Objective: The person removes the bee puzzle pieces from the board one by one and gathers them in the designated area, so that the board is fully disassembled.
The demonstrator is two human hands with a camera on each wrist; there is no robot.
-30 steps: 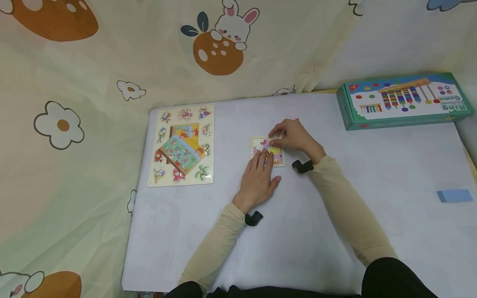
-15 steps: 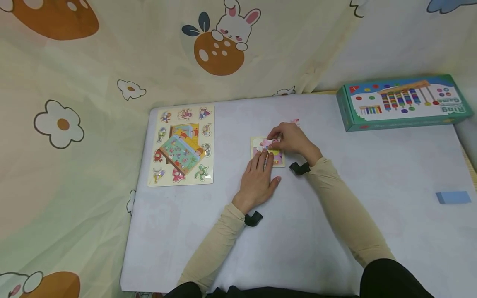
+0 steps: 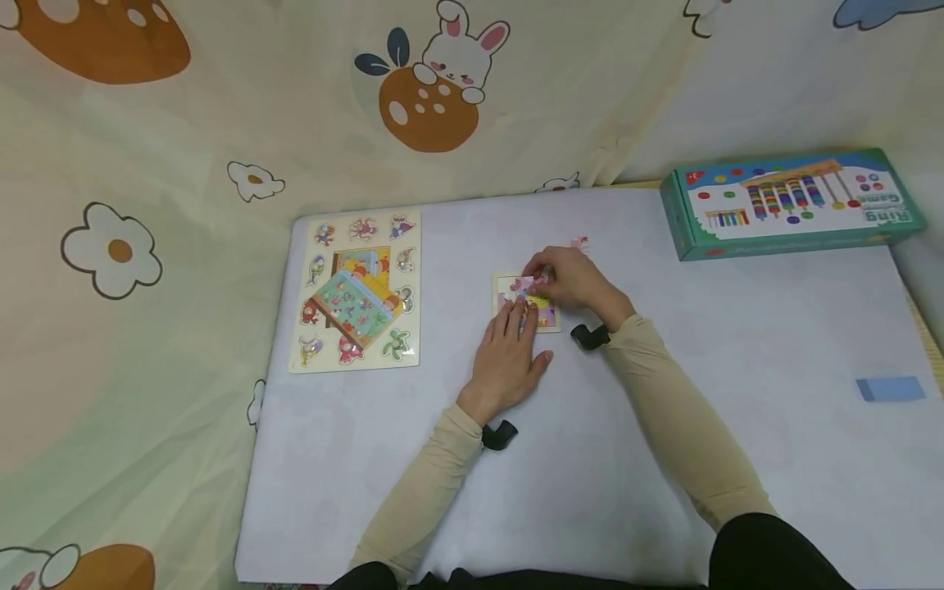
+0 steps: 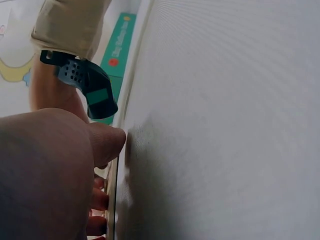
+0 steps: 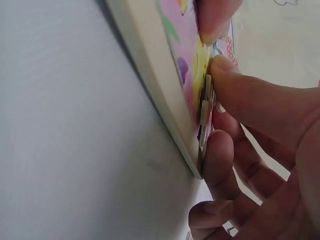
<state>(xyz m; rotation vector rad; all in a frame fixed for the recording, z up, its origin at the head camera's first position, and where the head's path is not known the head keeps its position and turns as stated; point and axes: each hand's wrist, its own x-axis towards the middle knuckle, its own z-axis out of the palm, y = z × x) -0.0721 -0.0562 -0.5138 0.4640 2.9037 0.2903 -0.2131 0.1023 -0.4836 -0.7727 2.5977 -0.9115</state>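
Pinching puzzle piece (image 5: 205, 114) in right hand (image 3: 574, 281) at one o'clock of puzzle board (image 5: 171, 99) on white table (image 3: 575, 467), and resting straight-fingered left hand (image 3: 507, 360) at six o'clock, presumably to prevent sliding.

Left hand (image 3: 505, 360) held palm-down, fingers extended, thumb spread; right hand (image 3: 575, 277) arched, fingers and thumb curled; sleeved forearms (image 3: 686, 418) angled inward.

The wide board (image 3: 372, 359) lies at the desk's (image 3: 627, 492) far left corner, panels (image 3: 357, 308) on it; the box (image 3: 792, 205) at the far right, the block (image 3: 890, 389) near the right edge. Between board and box: the small puzzle (image 3: 547, 316), seemingly a loose piece (image 3: 580, 243) behind.
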